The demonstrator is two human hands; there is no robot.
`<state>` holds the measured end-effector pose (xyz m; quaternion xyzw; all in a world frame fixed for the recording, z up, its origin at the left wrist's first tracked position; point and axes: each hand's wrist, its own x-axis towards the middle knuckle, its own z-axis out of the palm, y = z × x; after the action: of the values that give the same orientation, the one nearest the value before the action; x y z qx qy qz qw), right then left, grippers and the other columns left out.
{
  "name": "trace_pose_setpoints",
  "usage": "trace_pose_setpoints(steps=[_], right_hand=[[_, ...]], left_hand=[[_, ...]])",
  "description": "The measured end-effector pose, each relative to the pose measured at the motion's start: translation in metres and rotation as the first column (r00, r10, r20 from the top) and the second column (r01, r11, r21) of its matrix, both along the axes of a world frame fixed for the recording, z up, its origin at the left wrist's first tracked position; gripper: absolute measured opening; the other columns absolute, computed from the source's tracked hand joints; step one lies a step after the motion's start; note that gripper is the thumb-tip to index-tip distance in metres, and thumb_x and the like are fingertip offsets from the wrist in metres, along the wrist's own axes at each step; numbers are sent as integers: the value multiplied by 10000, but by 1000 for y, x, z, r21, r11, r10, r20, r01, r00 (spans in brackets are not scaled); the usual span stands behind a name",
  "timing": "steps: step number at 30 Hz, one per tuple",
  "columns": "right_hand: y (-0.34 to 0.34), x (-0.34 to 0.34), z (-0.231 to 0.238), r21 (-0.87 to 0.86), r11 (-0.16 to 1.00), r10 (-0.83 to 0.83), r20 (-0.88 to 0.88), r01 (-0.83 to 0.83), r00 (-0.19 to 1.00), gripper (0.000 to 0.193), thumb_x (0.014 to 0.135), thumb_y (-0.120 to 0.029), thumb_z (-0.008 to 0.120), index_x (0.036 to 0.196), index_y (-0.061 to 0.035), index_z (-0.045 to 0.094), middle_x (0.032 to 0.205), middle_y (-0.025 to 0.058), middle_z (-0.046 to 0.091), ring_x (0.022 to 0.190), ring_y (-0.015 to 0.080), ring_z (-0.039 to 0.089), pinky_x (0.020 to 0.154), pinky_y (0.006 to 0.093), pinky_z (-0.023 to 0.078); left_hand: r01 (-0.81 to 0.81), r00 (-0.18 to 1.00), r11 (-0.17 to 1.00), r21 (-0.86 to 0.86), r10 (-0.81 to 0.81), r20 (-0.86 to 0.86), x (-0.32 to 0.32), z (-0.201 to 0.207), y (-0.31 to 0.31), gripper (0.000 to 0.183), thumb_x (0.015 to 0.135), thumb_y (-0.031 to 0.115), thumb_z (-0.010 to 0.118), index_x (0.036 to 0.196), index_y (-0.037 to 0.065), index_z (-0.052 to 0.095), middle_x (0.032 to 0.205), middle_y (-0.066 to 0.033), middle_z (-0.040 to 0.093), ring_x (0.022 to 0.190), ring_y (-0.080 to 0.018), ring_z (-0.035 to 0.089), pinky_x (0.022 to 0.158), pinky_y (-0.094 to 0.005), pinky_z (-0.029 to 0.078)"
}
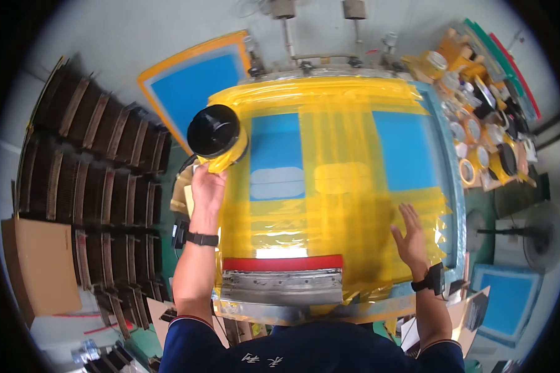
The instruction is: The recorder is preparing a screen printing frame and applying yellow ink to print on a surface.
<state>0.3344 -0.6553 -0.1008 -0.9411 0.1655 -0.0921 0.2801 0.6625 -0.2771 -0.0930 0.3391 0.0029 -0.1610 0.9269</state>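
Observation:
My left hand (210, 189) grips the lower yellow side of a round tub (236, 152), above the left edge of a screen-printing frame (453, 180). The tub's mouth and inside are glossy black; its contents are hard to make out. Yellow tape (339, 143) covers much of the mesh, leaving two blue areas (404, 149) bare. A pale rounded patch (277, 183) shows at the left blue area. My right hand (412, 239) is open, fingers stretched, over the taped right side; whether it touches is unclear. A squeegee (283, 280) with a red blade lies along the near edge.
Dark racks (87, 155) and a cardboard sheet (43, 267) stand at left. An orange-edged blue screen (196, 84) leans behind. Tape rolls (473, 130) and jars crowd the far right. A fan (541, 233) and another blue screen (507, 298) are at right.

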Motion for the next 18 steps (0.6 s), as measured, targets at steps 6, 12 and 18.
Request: trace_pose_setpoints(steps=[6, 12, 18], right_hand=[[-21, -55, 39, -81, 985, -146, 115, 155, 983, 402, 839, -117, 675, 1199, 23, 563, 1277, 198, 562, 1232, 395, 479, 1036, 454, 391], [-31, -119, 53, -107, 923, -347, 188, 371, 919, 363, 817, -71, 674, 1161, 13, 595, 1259, 193, 576, 1201, 381, 510, 1015, 435, 410], [-75, -144, 61, -126, 861, -451, 255, 492, 855, 346, 841, -87, 657, 1169, 7, 597, 1248, 198, 586, 1173, 369, 532, 1013, 412, 406]], left_hand=[[-20, 999, 999, 37, 18, 49, 28, -23, 13, 225, 872, 122, 570, 1070, 16, 594, 1038, -91, 674, 875, -179, 640, 683, -285, 509], [108, 991, 993, -42, -104, 79, 50, -45, -7, 189, 877, 105, 551, 1044, 21, 582, 1002, -75, 665, 845, -181, 625, 679, -285, 501], [35, 999, 998, 61, -34, -28, 55, -83, 2, 191, 906, 131, 551, 1053, 9, 569, 1001, -90, 650, 874, -187, 624, 722, -289, 527]])
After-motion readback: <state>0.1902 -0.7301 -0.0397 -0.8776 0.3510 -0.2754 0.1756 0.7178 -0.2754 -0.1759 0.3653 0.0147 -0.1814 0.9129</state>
